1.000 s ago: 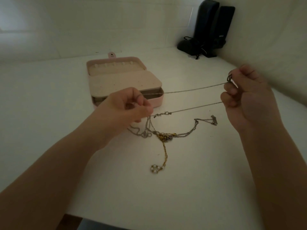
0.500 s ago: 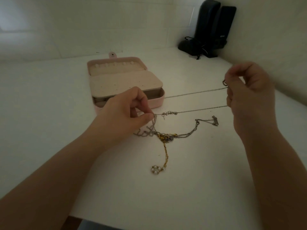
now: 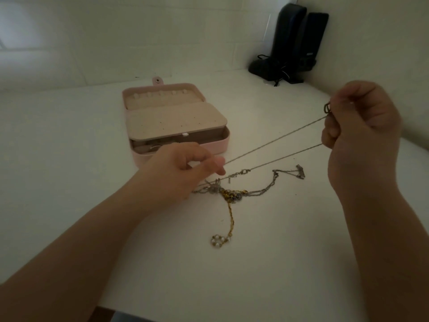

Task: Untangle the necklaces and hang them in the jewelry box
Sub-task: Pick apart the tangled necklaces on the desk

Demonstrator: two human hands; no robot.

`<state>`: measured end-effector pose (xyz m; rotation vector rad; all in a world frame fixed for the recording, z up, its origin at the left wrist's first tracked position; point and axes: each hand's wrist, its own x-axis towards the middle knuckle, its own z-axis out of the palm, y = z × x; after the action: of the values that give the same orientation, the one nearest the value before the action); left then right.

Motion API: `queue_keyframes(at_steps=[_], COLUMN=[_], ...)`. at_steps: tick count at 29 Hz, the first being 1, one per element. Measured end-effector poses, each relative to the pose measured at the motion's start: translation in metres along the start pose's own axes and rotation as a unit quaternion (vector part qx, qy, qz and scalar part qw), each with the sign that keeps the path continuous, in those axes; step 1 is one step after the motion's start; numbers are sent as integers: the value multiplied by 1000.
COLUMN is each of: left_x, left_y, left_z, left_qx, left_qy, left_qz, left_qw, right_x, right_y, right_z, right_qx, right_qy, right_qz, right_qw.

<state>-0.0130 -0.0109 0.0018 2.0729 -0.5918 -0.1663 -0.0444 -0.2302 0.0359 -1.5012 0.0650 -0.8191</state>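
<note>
A thin silver necklace (image 3: 276, 141) stretches in two taut strands between my hands. My right hand (image 3: 362, 133) pinches its pendant end, raised at the right. My left hand (image 3: 183, 168) pinches the chain low over the table, just in front of the open pink jewelry box (image 3: 222, 145). Under the strands lies a tangle of necklaces (image 3: 229, 194): silver chains and a gold chain ending in a small pearl ring (image 3: 219, 240). A row of hooks shows in the box's lid.
The white table (image 3: 69, 147) meets white walls behind and at the right. Two black speakers with cables (image 3: 292, 43) stand in the far right corner. The table's front edge runs along the bottom of the view.
My left hand has dropped lower and moved slightly left toward the tangle. My right hand stayed raised, so the two strands now slant down to the left instead of running level.
</note>
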Motion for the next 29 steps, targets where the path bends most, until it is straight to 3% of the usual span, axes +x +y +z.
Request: queue_keyframes(at_steps=[11, 16, 24, 29], left_x=[-1, 2, 1, 5], left_y=[-7, -13, -4, -3], left_z=[-2, -1, 0, -6], left_qx=[2, -4, 27, -145], left_qy=[-136, -157, -74, 49], left_qz=[-47, -35, -47, -46], left_qw=[990, 987, 996, 987], right_x=[1, 0, -1, 3], right_y=[-1, -2, -2, -1], right_z=[-1, 0, -1, -6], right_qx=[47, 46, 47, 57], right_qy=[-9, -12, -15, 2], right_qz=[4, 2, 7, 25], right_qw=[999, 999, 999, 998])
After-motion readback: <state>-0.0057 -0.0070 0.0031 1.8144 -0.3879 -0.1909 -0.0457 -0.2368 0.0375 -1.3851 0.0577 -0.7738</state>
